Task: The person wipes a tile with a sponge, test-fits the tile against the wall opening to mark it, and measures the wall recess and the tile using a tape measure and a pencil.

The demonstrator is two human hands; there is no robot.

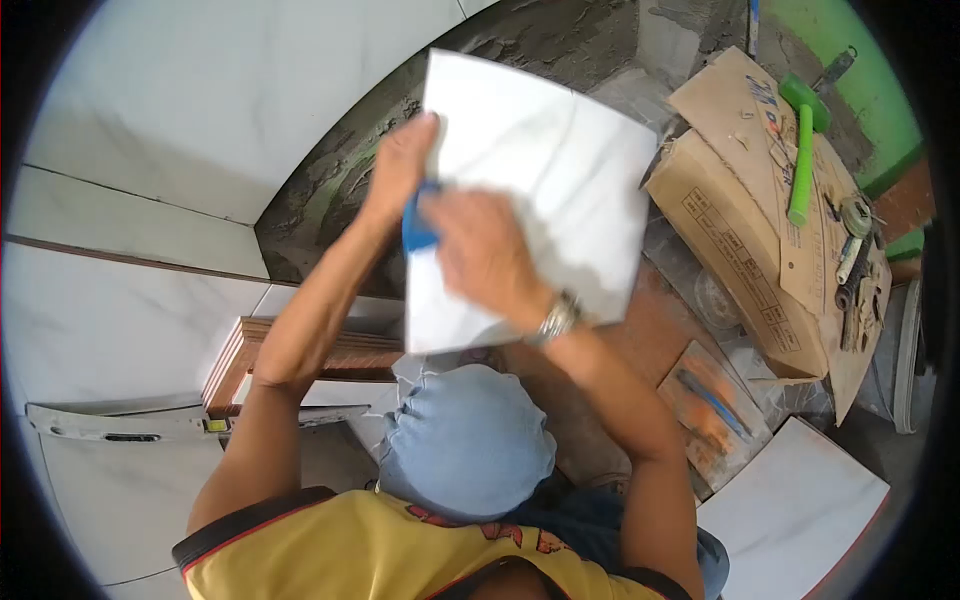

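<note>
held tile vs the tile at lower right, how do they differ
The held tile is raised, its edge gripped by the left hand; the lower-right tile lies with no hand on it.
The right hand covers part of the held tile's face, beside a blue object; no tool shows on the lower-right tile.
The held tile's four corners are in view; the lower-right tile runs out of frame.
Both look flat and white.

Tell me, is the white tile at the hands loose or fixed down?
Loose: the left hand holds the white tile by its edge, near the knee.
</note>
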